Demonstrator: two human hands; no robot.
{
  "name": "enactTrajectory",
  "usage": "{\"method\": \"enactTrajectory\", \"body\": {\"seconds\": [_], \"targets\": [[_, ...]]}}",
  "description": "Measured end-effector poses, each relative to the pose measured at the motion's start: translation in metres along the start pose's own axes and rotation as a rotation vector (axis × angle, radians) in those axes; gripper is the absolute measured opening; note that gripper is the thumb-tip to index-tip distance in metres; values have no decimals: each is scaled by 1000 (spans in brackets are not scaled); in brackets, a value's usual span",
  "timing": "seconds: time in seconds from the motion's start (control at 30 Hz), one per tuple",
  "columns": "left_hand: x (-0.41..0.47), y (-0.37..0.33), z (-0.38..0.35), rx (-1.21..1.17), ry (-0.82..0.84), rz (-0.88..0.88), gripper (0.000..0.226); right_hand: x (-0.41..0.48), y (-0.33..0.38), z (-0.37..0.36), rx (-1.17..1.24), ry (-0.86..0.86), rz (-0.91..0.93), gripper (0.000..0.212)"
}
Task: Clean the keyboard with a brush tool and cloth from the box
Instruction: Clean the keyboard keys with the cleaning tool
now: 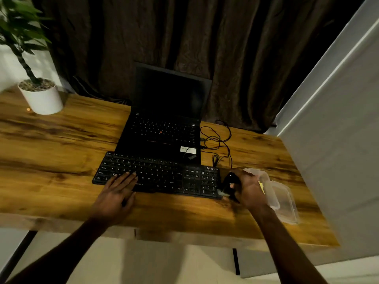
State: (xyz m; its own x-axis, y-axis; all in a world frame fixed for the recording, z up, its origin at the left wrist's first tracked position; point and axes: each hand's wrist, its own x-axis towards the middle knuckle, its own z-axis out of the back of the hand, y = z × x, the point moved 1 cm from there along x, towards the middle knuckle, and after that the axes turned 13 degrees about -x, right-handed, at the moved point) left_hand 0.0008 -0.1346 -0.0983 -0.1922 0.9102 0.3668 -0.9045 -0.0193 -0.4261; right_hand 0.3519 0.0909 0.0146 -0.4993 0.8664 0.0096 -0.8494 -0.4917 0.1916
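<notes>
A black keyboard [164, 175] lies across the wooden desk [61, 144], in front of an open laptop. My left hand [119, 191] rests flat on the keyboard's lower left keys, fingers straight. My right hand [248, 189] grips a black brush tool [229, 184] at the keyboard's right end, its grey tip touching the keyboard's near right corner. Just right of that hand sits a clear plastic box [274, 193], with something yellow showing inside. The cloth is not clearly visible.
The black laptop [164, 130] stands open behind the keyboard, screen dark. A tangled black cable [217, 140] lies to its right. A white plant pot [41, 97] sits at the far left. A grey wall [338, 140] bounds the desk's right side.
</notes>
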Motion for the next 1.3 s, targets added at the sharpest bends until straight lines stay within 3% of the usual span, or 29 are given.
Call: {"method": "enactTrajectory", "body": {"seconds": [0.3, 0.57, 0.77, 1.0, 1.3], "targets": [[-1, -1, 0, -5, -16, -13, 57, -3, 50, -14, 6, -29, 101, 51], [-1, 0, 2, -18, 11, 4, 57, 8, 32, -4, 6, -44, 0, 56], [-1, 2, 2, -32, 42, 41, 68, -2, 53, -9, -3, 1, 75, 52], [-2, 2, 3, -28, 64, 45, 67, 8, 36, 4, -4, -69, -15, 52], [-2, 7, -1, -31, 59, 39, 66, -3, 61, -4, 47, -21, 65, 51]]}}
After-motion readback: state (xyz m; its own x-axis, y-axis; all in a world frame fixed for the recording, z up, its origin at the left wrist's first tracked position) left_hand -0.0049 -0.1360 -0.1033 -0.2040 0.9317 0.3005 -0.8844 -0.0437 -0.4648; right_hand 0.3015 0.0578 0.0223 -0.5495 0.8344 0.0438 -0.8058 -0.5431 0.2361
